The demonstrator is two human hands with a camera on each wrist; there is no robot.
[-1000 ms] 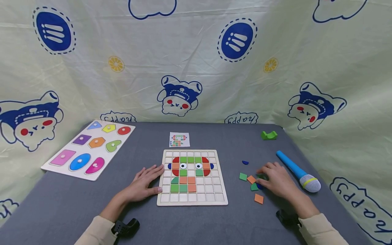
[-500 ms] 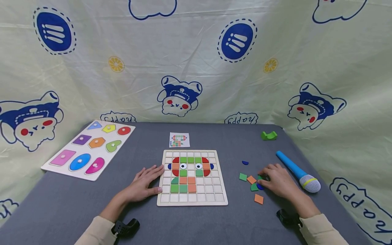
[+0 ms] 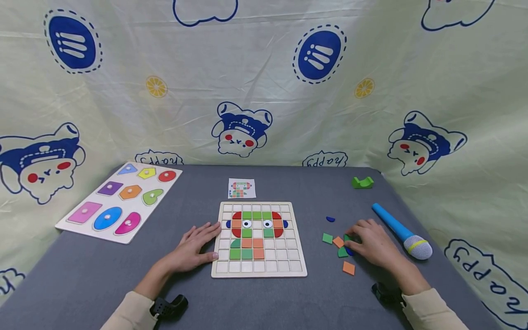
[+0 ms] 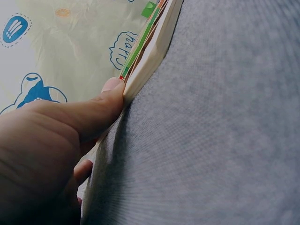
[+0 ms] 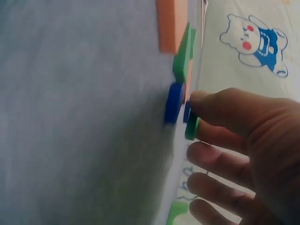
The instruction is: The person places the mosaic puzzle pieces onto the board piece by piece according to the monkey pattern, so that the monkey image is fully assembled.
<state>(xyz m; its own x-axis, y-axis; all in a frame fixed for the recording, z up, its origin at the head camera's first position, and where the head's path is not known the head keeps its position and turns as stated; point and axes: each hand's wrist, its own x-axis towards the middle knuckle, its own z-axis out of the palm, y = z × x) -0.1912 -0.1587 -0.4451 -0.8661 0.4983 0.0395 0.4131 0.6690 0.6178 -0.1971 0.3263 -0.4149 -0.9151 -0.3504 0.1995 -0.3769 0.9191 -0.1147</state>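
Note:
A square wooden grid board [image 3: 284, 266] lies mid-table, with coloured tiles forming a face and part of a body. My left hand [image 3: 191, 250] rests at its left edge, fingers extended; in the left wrist view the thumb [image 4: 110, 101] touches the board's edge [image 4: 150, 70]. Over on the right, my right hand [image 3: 373, 240] pinches a small green tile [image 5: 192, 129] between thumb and index finger. Beside those fingertips lie a blue piece [image 5: 174, 103], a green tile [image 3: 343, 252] and an orange tile [image 3: 338, 242]. Another green tile [image 3: 327, 238] is just left.
A printed pattern card [image 3: 242, 188] lies behind the board. At left is a shape puzzle board [image 3: 136, 215]. A toy microphone [image 3: 396, 228] and a green curved block [image 3: 362, 183] are at right. Loose pieces include a blue half-round [image 3: 330, 219] and an orange tile [image 3: 348, 268].
My right hand shifts slightly right and then back left, and the green tile at its fingertips shows a little further left. The left hand and the board stay where they were.

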